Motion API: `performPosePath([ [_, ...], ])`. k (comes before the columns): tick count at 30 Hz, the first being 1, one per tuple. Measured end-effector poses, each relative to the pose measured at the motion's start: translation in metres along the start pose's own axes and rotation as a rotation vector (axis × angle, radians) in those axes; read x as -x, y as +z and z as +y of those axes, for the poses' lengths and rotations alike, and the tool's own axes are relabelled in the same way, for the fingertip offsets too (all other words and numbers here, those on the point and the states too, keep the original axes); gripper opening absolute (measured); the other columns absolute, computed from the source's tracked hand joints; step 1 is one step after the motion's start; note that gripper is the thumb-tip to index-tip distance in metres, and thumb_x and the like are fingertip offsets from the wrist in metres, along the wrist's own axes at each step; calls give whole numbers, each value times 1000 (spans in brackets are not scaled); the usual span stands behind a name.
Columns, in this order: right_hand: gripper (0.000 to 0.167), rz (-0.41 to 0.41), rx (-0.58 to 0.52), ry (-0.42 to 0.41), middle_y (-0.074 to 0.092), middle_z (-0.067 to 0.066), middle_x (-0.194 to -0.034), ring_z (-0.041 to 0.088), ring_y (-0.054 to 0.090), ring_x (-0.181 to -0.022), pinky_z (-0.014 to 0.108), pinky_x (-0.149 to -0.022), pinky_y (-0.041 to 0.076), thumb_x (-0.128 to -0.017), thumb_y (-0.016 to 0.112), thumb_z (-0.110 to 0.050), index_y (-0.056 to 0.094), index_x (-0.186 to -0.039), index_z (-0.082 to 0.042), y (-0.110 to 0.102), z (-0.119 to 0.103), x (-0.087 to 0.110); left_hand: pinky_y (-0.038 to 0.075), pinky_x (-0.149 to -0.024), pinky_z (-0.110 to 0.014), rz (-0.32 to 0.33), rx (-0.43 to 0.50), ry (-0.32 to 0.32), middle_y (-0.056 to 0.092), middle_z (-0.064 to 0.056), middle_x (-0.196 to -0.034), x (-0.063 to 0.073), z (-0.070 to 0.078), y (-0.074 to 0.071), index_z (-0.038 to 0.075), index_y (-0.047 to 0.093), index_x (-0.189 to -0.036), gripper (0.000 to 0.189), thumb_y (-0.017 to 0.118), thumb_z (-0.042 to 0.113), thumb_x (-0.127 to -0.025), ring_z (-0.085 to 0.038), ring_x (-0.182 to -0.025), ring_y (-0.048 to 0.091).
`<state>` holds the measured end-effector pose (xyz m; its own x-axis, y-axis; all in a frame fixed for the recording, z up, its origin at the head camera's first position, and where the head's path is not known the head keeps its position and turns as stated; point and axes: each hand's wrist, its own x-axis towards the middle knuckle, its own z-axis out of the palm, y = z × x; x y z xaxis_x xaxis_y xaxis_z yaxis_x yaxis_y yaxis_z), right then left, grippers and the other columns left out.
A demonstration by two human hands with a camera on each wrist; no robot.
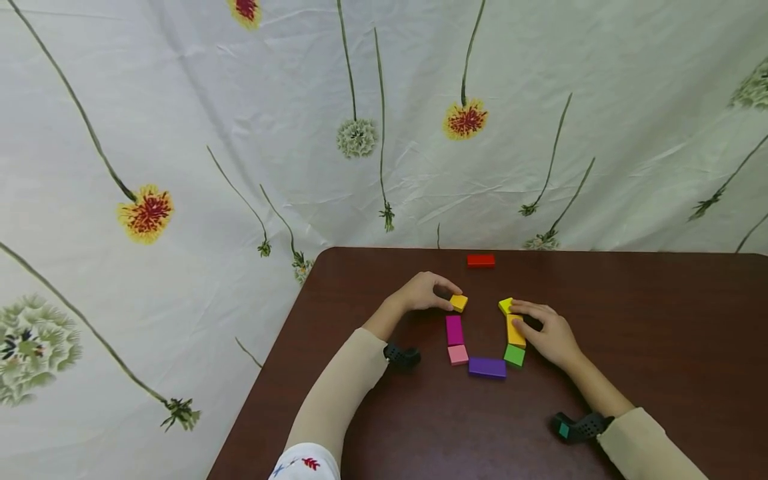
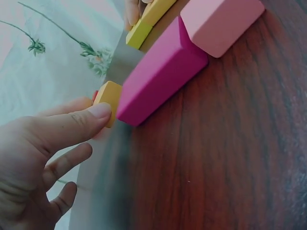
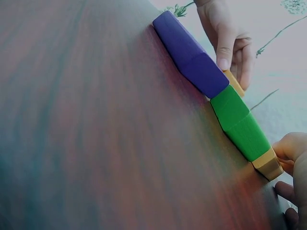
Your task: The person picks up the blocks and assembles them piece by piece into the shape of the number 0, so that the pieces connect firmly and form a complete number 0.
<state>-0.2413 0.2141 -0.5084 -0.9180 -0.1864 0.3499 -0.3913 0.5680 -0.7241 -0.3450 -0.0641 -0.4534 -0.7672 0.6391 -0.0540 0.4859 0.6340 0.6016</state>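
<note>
My left hand (image 1: 423,292) pinches a small orange-yellow block (image 1: 459,303) between thumb and fingers, at the far end of a magenta block (image 1: 454,330). In the left wrist view the thumb lies along the near face of that small block (image 2: 109,101). A pink block (image 1: 458,355) adjoins the magenta one. On the other side, my right hand (image 1: 549,333) touches two blocks. Its fingertips are at a bright yellow block (image 1: 505,306), and its thumb is on a longer orange-yellow block (image 1: 515,331). Below that sit a green block (image 1: 515,355) and a purple block (image 1: 487,368).
The blocks outline a U on the dark wooden table (image 1: 660,333). A red block (image 1: 481,261) lies apart by the table's far edge. Behind the table hangs a white cloth (image 1: 408,173) printed with flowers.
</note>
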Motion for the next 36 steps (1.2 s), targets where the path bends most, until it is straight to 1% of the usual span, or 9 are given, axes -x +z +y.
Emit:
performPosePath([
  [6, 29, 4, 2, -5, 59, 18, -132, 42, 47, -120, 63, -96, 33, -94, 65, -13, 68, -118, 1, 1, -2, 1, 46, -94, -28, -22, 35, -22, 69, 2, -116, 4, -5, 4, 16, 74, -115, 30, 78, 19, -85, -14, -106, 60],
  [10, 28, 6, 1, -6, 59, 18, -131, 42, 47, -120, 63, -96, 33, -93, 66, -12, 68, -118, 1, 1, -2, 1, 46, -91, -27, -28, 46, -24, 68, 1, -116, 5, -6, 6, 16, 74, -115, 30, 77, 18, -85, -13, -104, 60],
  [22, 29, 7, 12, -5, 59, 18, -131, 41, 49, -118, 62, -95, 34, -93, 66, -12, 68, -118, 1, 1, -2, 1, 45, -93, -27, -34, 53, -17, 68, 3, -117, 5, -8, 8, 16, 74, -115, 31, 78, 16, -85, -15, -107, 59],
  [25, 29, 11, 12, -10, 59, 18, -131, 41, 48, -118, 62, -95, 35, -93, 66, -12, 68, -118, 1, 1, -2, 1, 44, -96, -27, -43, 61, -6, 67, 2, -121, 6, -9, 7, 15, 72, -119, 34, 76, 15, -86, -16, -111, 58],
  [27, 28, 13, 11, -12, 59, 18, -131, 41, 48, -118, 62, -95, 35, -93, 66, -12, 68, -118, 1, 1, -3, 2, 43, -98, -29, -45, 59, 4, 65, 1, -125, 8, -9, 7, 15, 69, -123, 35, 73, 11, -88, -19, -114, 57],
  [29, 29, 13, 10, -13, 59, 18, -131, 42, 48, -118, 62, -95, 35, -93, 66, -12, 68, -118, 1, 1, -3, 2, 42, -99, -31, -33, 55, 8, 62, 0, -130, 11, -9, 8, 15, 66, -127, 36, 66, 7, -92, -20, -117, 56],
  [32, 29, 8, 8, -10, 59, 18, -131, 41, 48, -119, 62, -95, 35, -93, 66, -12, 68, -118, 1, 1, -3, 1, 38, -104, -35, 16, 45, 31, 59, -4, -134, 18, -7, 12, 11, 62, -131, 36, 57, 5, -96, -22, -124, 53],
  [34, 29, 9, 5, -9, 59, 18, -131, 41, 48, -119, 62, -95, 35, -93, 66, -12, 68, -118, 1, 1, -2, 1, 34, -108, -36, 58, 24, 62, 58, -5, -136, 24, -5, 17, 10, 61, -133, 35, 56, 11, -98, -22, -127, 49],
  [36, 28, 14, 5, -8, 59, 18, -131, 41, 48, -118, 62, -95, 35, -93, 66, -12, 68, -118, 1, 1, -2, 0, 29, -110, -38, 97, 11, 102, 57, -6, -137, 29, -3, 24, 8, 59, -134, 38, 59, 18, -98, -23, -130, 46],
])
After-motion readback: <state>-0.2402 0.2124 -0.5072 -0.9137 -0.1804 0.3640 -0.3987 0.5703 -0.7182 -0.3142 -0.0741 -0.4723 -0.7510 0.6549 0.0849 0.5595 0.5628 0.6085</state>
